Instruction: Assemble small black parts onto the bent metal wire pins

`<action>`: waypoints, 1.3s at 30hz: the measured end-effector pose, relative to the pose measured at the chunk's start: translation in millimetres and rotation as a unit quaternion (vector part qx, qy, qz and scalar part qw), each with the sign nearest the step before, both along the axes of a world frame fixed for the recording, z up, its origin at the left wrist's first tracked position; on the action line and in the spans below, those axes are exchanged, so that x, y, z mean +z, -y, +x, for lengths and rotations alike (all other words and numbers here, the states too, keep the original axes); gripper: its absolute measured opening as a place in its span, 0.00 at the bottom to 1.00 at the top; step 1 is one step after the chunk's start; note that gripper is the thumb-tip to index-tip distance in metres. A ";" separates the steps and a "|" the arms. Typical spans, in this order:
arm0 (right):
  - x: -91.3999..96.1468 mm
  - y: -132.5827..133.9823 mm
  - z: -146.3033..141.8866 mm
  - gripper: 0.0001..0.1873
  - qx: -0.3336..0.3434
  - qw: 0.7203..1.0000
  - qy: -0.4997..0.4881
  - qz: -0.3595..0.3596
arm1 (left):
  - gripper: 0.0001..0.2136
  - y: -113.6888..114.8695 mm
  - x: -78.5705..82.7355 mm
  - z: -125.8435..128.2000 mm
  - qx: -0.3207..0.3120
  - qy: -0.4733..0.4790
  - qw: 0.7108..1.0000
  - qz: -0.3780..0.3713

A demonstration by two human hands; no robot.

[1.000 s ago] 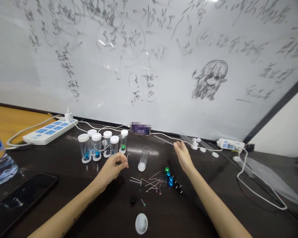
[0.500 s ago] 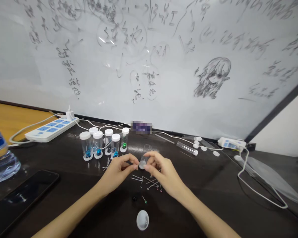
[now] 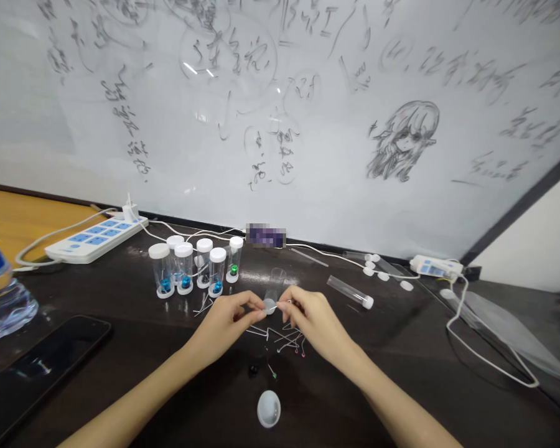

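Observation:
A clear plastic tube (image 3: 275, 283) lies on the dark table, pointing away from me, with its white cap (image 3: 269, 305) at the near end. The thumb and fingers of my left hand (image 3: 231, 318) close at the left edge of this cap. From the right, my right hand (image 3: 313, 318) holds a pinch close to the cap; a thin pale bit shows at its fingertips, too small to name. Several thin wire pins (image 3: 287, 341) with small coloured heads lie under and between the hands. Nearer me are a green-headed pin (image 3: 274, 375), a small black bead (image 3: 253, 369) and a white oval cup (image 3: 269, 409).
Several capped clear tubes (image 3: 183, 267) with blue or green beads stand at back left. A power strip (image 3: 98, 239), phone (image 3: 46, 367) and water bottle (image 3: 2, 292) are left. Right are a lying tube (image 3: 350, 291), loose white caps (image 3: 368, 270), a cable (image 3: 485, 373) and plastic bag (image 3: 513, 336).
My right hand has shifted slightly right, so more of the clear tube shows between the hands. The left hand has moved a little right, staying against the cap. The view has shifted slightly.

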State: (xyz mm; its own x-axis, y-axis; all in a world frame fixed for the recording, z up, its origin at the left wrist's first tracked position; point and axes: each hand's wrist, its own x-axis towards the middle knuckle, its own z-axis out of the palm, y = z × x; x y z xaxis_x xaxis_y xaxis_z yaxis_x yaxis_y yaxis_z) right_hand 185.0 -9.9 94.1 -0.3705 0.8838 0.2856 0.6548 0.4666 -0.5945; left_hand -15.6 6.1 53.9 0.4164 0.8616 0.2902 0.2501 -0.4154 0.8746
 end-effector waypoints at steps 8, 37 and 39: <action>9.4 -10.2 18.4 0.14 -0.019 0.998 0.059 0.013 | 0.06 -6.9 -11.4 0.3 -0.017 -0.066 0.998 -0.006; -84.2 59.8 15.2 0.09 -0.041 0.960 -0.265 0.079 | 0.12 67.6 -60.9 -8.2 -0.036 -0.156 0.957 0.242; -93.1 64.2 19.7 0.09 -0.005 0.962 -0.258 0.087 | 0.15 71.8 -76.7 -3.3 -0.016 -0.190 0.952 0.238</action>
